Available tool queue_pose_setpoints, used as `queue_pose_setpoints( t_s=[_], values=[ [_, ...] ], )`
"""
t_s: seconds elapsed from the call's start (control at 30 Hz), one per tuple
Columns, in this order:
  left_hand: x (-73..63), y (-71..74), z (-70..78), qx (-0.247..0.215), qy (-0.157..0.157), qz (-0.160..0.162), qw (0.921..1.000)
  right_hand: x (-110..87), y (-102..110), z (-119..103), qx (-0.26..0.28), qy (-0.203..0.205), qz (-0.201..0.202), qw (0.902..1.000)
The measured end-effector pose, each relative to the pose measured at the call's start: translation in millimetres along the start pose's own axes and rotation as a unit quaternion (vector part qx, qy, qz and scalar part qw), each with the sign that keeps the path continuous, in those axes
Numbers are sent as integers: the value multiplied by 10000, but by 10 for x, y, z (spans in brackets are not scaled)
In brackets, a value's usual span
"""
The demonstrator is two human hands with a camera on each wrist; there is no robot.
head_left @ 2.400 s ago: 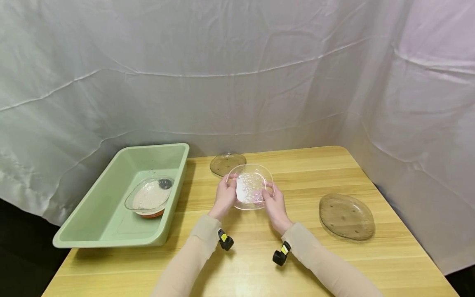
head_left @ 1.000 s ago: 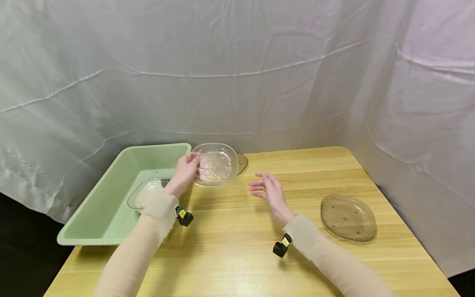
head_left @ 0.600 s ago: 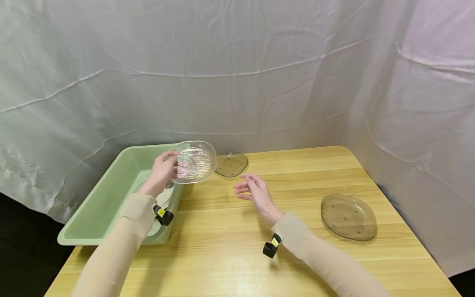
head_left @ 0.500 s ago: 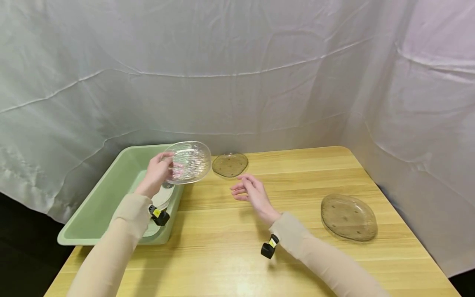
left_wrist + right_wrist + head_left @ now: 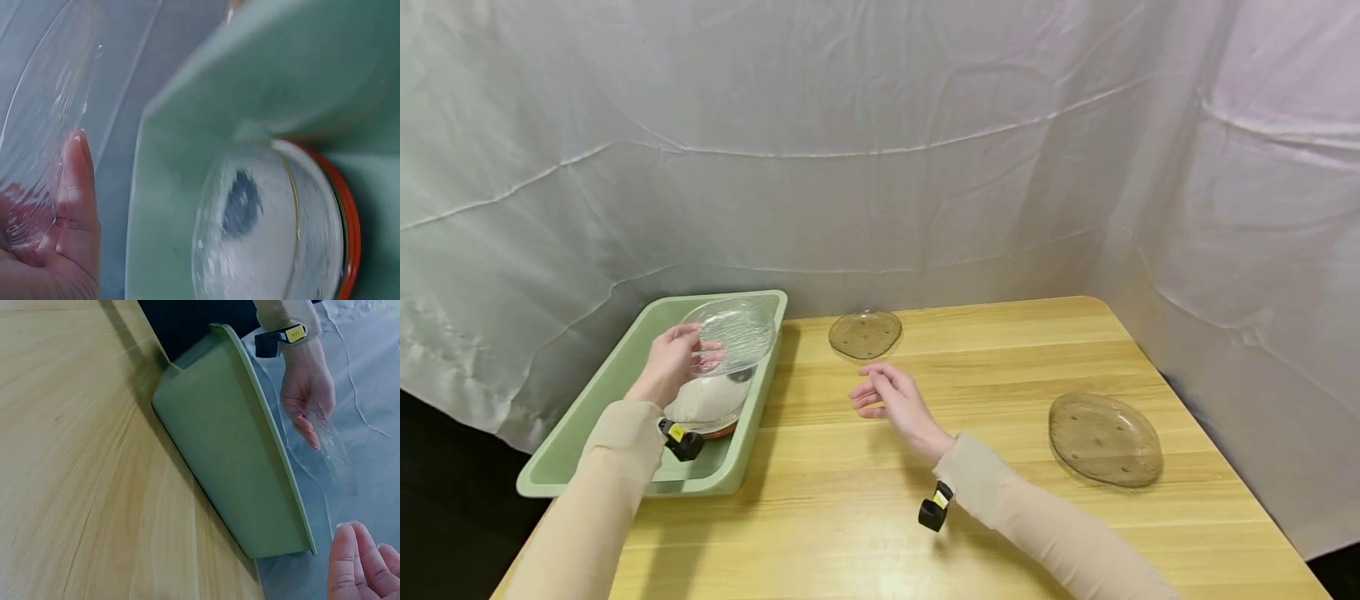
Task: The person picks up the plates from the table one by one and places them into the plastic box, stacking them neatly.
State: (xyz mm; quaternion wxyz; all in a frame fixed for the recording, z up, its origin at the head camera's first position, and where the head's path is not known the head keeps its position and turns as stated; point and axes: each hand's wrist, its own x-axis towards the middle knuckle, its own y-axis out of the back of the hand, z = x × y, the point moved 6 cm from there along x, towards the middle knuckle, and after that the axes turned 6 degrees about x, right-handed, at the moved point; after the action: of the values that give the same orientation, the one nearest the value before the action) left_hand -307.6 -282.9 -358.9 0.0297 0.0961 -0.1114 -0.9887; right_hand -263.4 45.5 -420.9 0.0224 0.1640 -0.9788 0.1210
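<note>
My left hand (image 5: 672,360) grips the left edge of a clear ribbed glass plate (image 5: 741,333) and holds it above the green tub (image 5: 561,421). In the left wrist view the thumb lies along the plate's near face. Below it, inside the tub, sits a stack of dishes (image 5: 269,250): a clear dish with a dark patch showing, a white one, and an orange-red rim at the bottom. My right hand (image 5: 895,404) hovers over the table to the right of the tub, fingers loosely bent, holding nothing.
A brown-tinted glass plate (image 5: 865,333) lies at the table's back edge, and a larger brown glass plate (image 5: 1105,439) lies at the right. The tub stands at the left end of the wooden table (image 5: 850,533). Grey cloth (image 5: 880,167) hangs behind.
Both hands first held the clear plate over the table's middle. The right hand let go, then drifted left; the left hand carried the plate left, over the tub.
</note>
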Motion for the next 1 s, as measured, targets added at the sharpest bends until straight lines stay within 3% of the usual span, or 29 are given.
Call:
queue_pose_setpoints(
  t_s=[0.43,0.73,1.0],
  values=[
    [-10,353,-312,68,470,82,9988,-25,-41,33,-79,-130,-214,9997],
    [-35,483,-494,690,735,292,9945,-46,-49,59,-211,-191,-309,9991],
    [-47,524,-615,1304,782,452,9873,-71,-42,82,-253,-267,-318,9988]
  ],
)
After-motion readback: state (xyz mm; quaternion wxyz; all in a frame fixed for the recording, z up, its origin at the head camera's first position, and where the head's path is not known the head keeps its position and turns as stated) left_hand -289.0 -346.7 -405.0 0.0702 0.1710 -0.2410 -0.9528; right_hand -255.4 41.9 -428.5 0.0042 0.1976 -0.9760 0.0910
